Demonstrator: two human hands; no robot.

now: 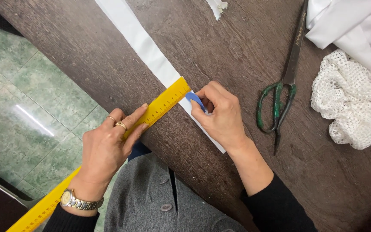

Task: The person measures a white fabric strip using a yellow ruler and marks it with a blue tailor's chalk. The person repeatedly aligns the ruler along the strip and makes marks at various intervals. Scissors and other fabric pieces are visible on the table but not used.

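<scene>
Left hand (108, 144) flat, fingers outstretched on yellow ruler (159, 105); right hand (220, 114) pinching blue chalk (194, 100) against white strip (144, 45).

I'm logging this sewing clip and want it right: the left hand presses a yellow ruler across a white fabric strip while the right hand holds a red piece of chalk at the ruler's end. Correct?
Not quite: the chalk is blue, not red. The head view shows the right hand pinching it at the end of the yellow ruler, which the left hand presses across the white fabric strip.
</scene>
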